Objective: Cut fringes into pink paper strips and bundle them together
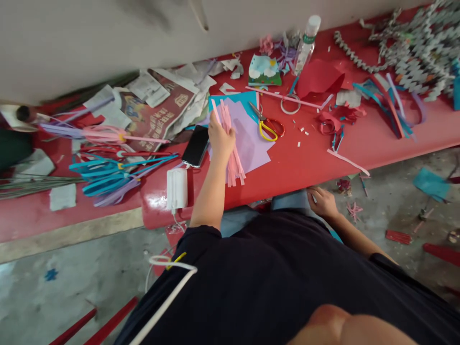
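Observation:
My left hand (221, 136) is closed around a bundle of pink paper strips (235, 167), whose ends stick out above and below it. Under the bundle lie lilac paper sheets (251, 143), with a blue sheet (247, 99) beneath them. Scissors (266, 127) with yellow and red handles rest at the right edge of the sheets. A black phone (196, 146) lies beside my left wrist. My right hand (323, 202) rests by my thigh near the table's front edge, fingers loosely bent, with nothing visible in it.
Looped blue strips (104, 175), pink loops (108, 135) and newspaper (154, 108) cover the left. A white power bank (177, 188) sits near the front edge. Behind stand a clear bottle (305, 48) and a tape roll (290, 104). Grey folded-paper chains (420, 52) pile up at far right.

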